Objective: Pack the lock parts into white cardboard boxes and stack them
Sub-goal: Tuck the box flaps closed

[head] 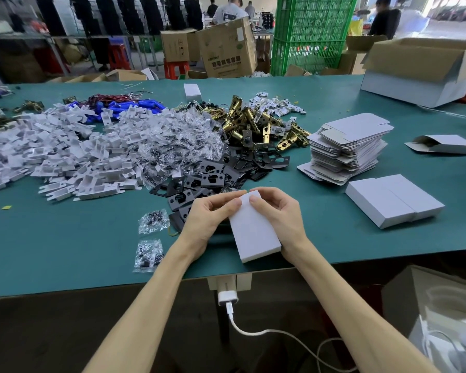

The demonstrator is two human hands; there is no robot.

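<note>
**White box in hand, heaps yet to pack**

White cardboard makes up the small box (pixel 253 232) held in both hands at the near edge of the green worktop (pixel 65 251). The left hand (pixel 209 220) grips its left side and the right hand (pixel 279 219) its right. The fingers (pixel 236 202) of both curl round it, and their tips meet at the far end, where a flap would tuck in. The box looks closed or close to it. What lies inside cannot be seen.

I judge the job to be at an early stage. Two closed boxes (pixel 393 200) lie side by side to the right, touching and in one layer only, so stacking has barely begun. Another closed box (pixel 192 92) stands far back, and an open-ended box (pixel 441 144) lies on its side further right. Behind the finished pair, a tall pile of flat box blanks (pixel 347 149) waits to be folded.

The heaps across the middle show what is left. There are white plastic pieces (pixel 65 157), clear screw bags (pixel 178 141), brass latches (pixel 253 125) and black plates (pixel 221 173), all in large number. A small bag of screws (pixel 154 221) lies just beside the left hand, with another nearer the edge.

The likely next step is to press the end flap home and set this box with the pair on the right.
</note>
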